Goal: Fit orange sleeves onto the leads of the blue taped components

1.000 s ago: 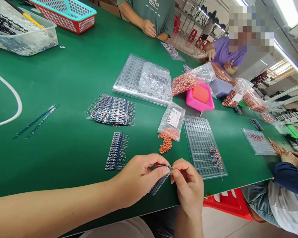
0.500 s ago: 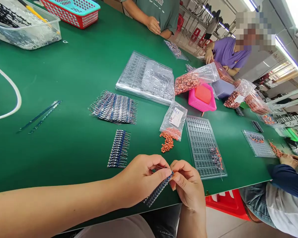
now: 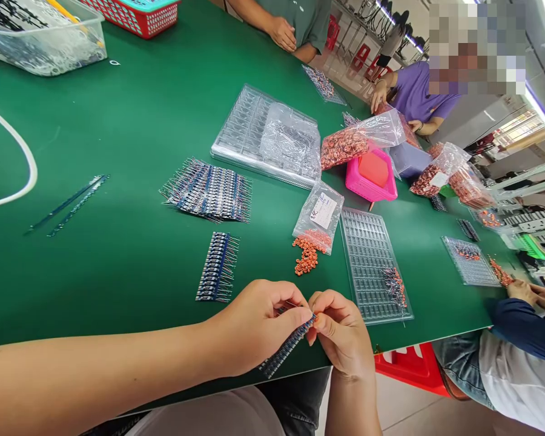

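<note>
My left hand (image 3: 258,327) pinches a strip of small dark-blue parts with wire leads (image 3: 284,352), which hangs slanting down over the table's front edge. At the strip's upper end, the thumb and fingers of my right hand (image 3: 343,333) are closed on a small orange ring (image 3: 317,317), mostly covered by the fingertips. Another such strip (image 3: 217,266) lies left of my hands, with a pile of strips (image 3: 213,191) behind it. Loose orange rings (image 3: 306,260) spill from a labelled plastic bag (image 3: 322,212). On the right, a clear ribbed tray (image 3: 367,260) bears a cluster of orange-tipped wired parts (image 3: 395,287).
A clear compartment tray (image 3: 240,130) with a plastic bag on it lies farther back. Beyond are a pink basket (image 3: 370,188) and bags of copper-coloured pieces (image 3: 343,148). A clear bin (image 3: 49,57) stands back left. Co-workers sit across and at right; a red stool (image 3: 411,369) stands beside me.
The whole view has shifted slightly. My hands keep nearly the same pose, still holding the strip and the orange ring; the things on the table have not visibly moved.
</note>
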Motion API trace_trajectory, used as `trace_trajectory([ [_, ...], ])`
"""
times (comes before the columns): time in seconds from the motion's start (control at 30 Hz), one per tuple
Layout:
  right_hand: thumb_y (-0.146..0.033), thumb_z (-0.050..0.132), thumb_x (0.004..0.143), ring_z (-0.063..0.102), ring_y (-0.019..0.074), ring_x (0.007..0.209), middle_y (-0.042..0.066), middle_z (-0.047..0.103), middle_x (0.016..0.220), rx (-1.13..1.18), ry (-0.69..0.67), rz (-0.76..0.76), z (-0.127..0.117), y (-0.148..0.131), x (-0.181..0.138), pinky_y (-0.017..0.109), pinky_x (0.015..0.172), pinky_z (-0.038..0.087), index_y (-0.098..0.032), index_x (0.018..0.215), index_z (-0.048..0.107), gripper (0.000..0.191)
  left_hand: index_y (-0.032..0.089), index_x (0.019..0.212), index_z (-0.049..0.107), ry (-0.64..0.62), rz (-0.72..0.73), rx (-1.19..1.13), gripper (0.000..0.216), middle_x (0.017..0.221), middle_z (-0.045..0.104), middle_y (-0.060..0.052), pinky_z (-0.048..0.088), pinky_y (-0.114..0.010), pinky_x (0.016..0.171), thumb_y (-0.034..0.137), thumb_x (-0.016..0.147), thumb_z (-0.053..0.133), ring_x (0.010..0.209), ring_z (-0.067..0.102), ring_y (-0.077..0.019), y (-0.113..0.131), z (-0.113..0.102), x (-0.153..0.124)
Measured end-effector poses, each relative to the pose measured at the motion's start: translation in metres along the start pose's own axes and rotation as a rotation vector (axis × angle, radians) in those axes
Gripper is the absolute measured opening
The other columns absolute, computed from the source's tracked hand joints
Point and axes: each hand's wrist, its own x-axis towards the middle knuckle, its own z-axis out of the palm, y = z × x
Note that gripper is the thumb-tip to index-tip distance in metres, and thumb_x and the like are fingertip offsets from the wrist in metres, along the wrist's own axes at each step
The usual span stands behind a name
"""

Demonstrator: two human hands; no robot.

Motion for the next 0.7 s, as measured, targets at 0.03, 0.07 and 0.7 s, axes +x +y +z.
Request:
trace_trajectory([
  [0.03,-0.033,0.087,0.072,0.059,0.0092,0.052,-0.001,0.063,0.069,0.002,-0.006,-0.001,-0.0003,0.0001,0.0001,0.018,0.043,0.051,-0.018,0.074,0.071,0.021,0.016,0.08,0.069,-0.003,-0.005,-0.002,0.028,0.078,0.076,-0.007,0.043,-0.028,0.061,0.038,0.088,0.055,0.067,0.061,-0.0178,-0.0004,0.0,0.0002],
  [0.07,-0.032,0.087,0.073,0.059,0.0092,0.052,-0.001,0.063,0.069,0.004,-0.014,0.0,-0.0006,0.0002,0.0003,0.018,0.043,0.051,-0.018,0.074,0.072,0.02,0.016,0.08,0.069,-0.004,-0.007,-0.004,0.028,0.077,0.076,-0.006,0.042,-0.027,0.06,0.039,0.088,0.055,0.066,0.06,-0.0175,-0.0008,0.0,0.0003],
  [0.7,-0.032,0.087,0.073,0.059,0.0099,0.052,-0.001,0.063,0.067,-0.015,-0.041,0.01,-0.0009,-0.0011,-0.0001,0.02,0.043,0.052,-0.019,0.073,0.071,0.02,0.016,0.076,0.072,-0.005,-0.024,-0.004,0.026,0.064,0.064,-0.001,0.034,-0.025,0.053,0.035,0.087,0.057,0.057,0.046,-0.0136,-0.0014,0.0001,-0.0006],
])
